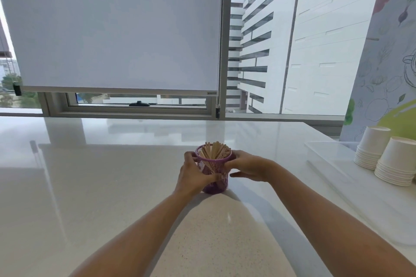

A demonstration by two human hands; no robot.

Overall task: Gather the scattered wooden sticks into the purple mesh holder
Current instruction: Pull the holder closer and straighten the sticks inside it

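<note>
The purple mesh holder (213,170) stands upright on the white counter, near the middle of the view. A bundle of flat wooden sticks (215,150) fills it, their tips poking just above the rim. My left hand (191,174) wraps the holder's left side, thumb across its front. My right hand (248,165) clasps the right side near the rim, fingers curled round the mesh. No loose sticks show on the counter.
A white counter (112,186) runs to the window sill. At the right stand two stacks of paper cups (382,155) and a clear shallow plastic tray (326,155). A lowered roller blind (112,29) hangs behind.
</note>
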